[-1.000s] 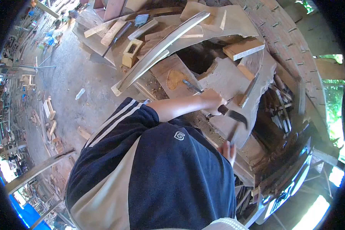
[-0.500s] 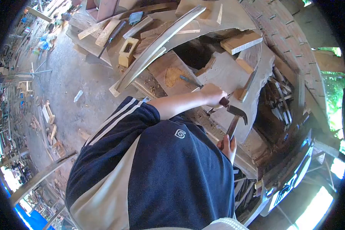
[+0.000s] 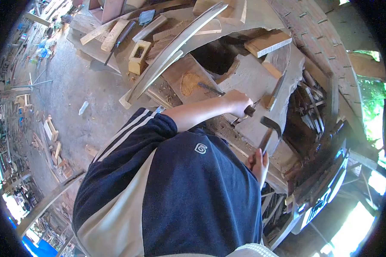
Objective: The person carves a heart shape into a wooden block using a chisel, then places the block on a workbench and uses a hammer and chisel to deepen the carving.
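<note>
My left hand (image 3: 238, 104) is closed around the dark wooden handle of a chisel (image 3: 211, 89). The metal blade points left, its tip near a freshly cut orange-brown patch (image 3: 189, 83) on a wooden board (image 3: 176, 77). The butt of the handle sticks out on the right side of my fist. My right hand (image 3: 258, 165) grips the wooden handle of a claw hammer (image 3: 271, 124). The hammer's head is a short distance from the chisel's butt, not touching it.
A long pale strip of wood (image 3: 176, 47) lies slantwise across the bench. Behind it are a block with a square hole (image 3: 139, 58), another chisel-like tool (image 3: 121, 40) and a blue cloth (image 3: 146, 17). A wood block (image 3: 268, 43) rests beside a dark hollow (image 3: 216, 58).
The hammer has drawn back from the chisel's butt, toward the lower right, opening a gap. My left hand still holds the chisel at the patch. The view has shifted slightly.
</note>
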A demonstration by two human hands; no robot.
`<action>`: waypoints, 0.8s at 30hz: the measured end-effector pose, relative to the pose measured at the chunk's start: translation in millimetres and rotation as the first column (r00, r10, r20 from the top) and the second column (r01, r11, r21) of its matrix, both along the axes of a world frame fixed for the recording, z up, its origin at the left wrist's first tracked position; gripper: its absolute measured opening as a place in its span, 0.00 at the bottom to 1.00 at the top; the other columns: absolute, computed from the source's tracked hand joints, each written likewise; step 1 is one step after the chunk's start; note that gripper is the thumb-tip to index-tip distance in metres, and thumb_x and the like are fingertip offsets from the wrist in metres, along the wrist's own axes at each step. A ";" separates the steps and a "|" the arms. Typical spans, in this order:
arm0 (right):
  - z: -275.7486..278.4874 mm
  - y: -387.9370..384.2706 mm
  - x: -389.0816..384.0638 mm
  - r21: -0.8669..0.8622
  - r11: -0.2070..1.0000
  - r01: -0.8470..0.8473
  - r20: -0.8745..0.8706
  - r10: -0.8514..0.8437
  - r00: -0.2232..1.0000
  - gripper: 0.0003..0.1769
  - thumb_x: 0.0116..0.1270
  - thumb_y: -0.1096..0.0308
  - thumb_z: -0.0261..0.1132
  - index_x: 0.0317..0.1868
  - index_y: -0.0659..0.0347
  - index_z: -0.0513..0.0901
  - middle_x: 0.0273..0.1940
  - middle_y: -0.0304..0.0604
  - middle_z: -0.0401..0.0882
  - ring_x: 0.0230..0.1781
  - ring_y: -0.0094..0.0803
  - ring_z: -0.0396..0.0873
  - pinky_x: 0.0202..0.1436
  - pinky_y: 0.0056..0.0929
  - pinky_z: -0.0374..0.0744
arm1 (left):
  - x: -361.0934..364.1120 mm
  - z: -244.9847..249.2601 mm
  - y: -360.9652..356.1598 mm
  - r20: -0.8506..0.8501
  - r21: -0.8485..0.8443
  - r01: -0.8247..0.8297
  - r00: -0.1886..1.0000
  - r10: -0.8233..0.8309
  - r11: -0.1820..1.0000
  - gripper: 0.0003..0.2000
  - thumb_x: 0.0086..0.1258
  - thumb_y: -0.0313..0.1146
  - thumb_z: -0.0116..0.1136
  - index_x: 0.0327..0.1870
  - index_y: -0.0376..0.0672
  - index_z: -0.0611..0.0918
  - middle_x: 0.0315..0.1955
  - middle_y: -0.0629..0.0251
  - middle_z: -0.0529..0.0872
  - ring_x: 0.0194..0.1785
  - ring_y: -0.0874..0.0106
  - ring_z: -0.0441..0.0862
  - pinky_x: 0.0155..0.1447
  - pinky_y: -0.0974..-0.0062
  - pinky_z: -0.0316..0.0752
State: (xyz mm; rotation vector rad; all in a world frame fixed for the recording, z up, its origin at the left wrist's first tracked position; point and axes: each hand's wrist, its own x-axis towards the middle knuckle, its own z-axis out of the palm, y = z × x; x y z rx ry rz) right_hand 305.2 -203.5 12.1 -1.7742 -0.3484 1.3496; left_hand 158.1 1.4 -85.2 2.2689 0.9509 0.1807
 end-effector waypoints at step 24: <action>53.0 -18.1 25.6 0.105 0.968 0.227 0.209 -0.244 0.947 0.07 0.75 0.63 0.58 0.42 0.56 0.71 0.21 0.33 0.66 0.15 0.19 0.63 0.17 0.21 0.63 | -7.2 8.1 6.3 0.023 -0.082 0.056 0.998 -0.054 0.995 0.14 0.54 0.46 0.64 0.39 0.51 0.86 0.33 0.59 0.89 0.39 0.59 0.87 0.44 0.58 0.81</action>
